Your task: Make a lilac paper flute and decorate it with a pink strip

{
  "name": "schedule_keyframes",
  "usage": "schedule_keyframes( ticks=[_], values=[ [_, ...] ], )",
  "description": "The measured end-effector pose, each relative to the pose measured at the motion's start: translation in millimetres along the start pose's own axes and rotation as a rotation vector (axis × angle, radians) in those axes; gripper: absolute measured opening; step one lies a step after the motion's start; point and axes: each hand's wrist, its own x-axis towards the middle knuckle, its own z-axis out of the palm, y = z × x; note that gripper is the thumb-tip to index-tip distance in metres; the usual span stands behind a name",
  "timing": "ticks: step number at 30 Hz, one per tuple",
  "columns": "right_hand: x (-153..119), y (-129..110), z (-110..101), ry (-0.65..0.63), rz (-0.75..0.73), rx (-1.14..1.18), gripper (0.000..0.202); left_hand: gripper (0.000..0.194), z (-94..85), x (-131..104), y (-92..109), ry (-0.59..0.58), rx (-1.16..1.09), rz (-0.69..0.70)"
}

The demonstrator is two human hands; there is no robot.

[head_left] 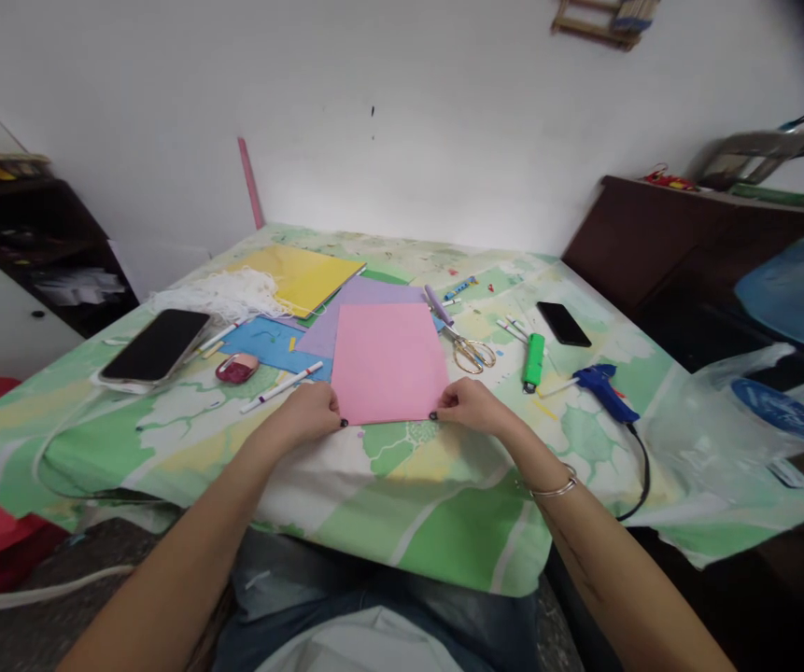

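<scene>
A pink sheet of paper (391, 364) lies in front of me on the table, partly over a purple sheet (366, 297). My left hand (312, 411) pinches its near left corner between thumb and finger. At the near right corner, my right hand (472, 407) has its fingers closed on the same sheet. Gold-handled scissors (472, 353) rest just beyond my right hand. A white marker (281, 387) lies left of the sheet, close to my left hand, near a small pink and dark red object (236, 368).
Yellow card (317, 275) and white yarn (233, 294) lie at the back left, a tablet or large phone (156, 345) at left. On the right are a green lighter (533, 362), a black phone (563, 323), a blue glue gun (606, 392) with its cord, and a plastic bag (716, 420).
</scene>
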Motion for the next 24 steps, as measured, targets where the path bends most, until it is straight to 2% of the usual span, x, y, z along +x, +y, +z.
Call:
schedule_keyframes(
  ticks=[4, 9, 18, 21, 24],
  values=[
    [6, -6, -4, -0.041, 0.049, -0.045, 0.015, 0.009, -3.9, -1, 5, 0.002, 0.058, -0.061],
    [13, -10, -8, -0.064, 0.103, -0.1, 0.015, 0.018, 0.2, 1, -13, 0.004, -0.012, -0.046],
    [15, -12, -10, -0.095, 0.135, -0.167, 0.017, 0.01, 1.4, 1, -29, -0.014, -0.135, -0.025],
    [16, -13, -9, -0.101, 0.141, -0.198, 0.017, 0.008, 1.5, -6, -25, 0.072, -0.175, -0.007],
    [18, -14, -8, -0.111, 0.148, -0.228, 0.019, 0.012, 5.0, -12, -9, 0.233, -0.249, 0.111]
  ],
)
